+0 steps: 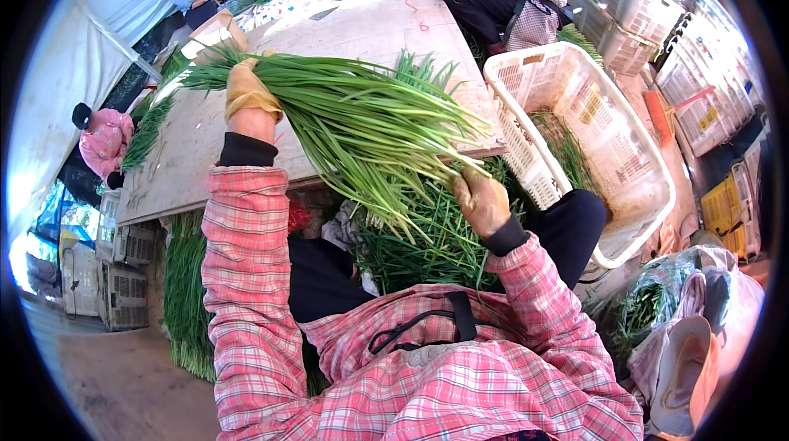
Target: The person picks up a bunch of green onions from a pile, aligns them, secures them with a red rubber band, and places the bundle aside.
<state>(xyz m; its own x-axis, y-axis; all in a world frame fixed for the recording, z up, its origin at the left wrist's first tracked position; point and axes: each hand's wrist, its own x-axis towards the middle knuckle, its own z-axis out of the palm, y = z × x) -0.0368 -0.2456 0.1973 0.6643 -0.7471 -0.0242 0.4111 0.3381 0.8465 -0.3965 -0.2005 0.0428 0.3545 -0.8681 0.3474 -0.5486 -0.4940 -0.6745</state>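
Note:
A large bundle of garlic chives (362, 112) stretches across in front of me, its leafy tips at the left and its pale stem ends fanned out at the right. My left hand (251, 89), in a tan glove, is closed around the bundle near the leafy end, above the board. At the other end my right hand (481, 201), in a worn, stained glove, has its fingers closed on a few pale stem ends; its fingertips are partly hidden. Beneath the bundle, a heap of loose chives (436, 244) lies between my knees.
A wooden board (329, 30) spreads ahead, with more chives at its edges. To my right stands a white plastic crate (633, 170) with some greens inside. Stacked crates (703, 71) line the far right. Co-workers sit around the board; a bag of greens (657, 301) lies near right.

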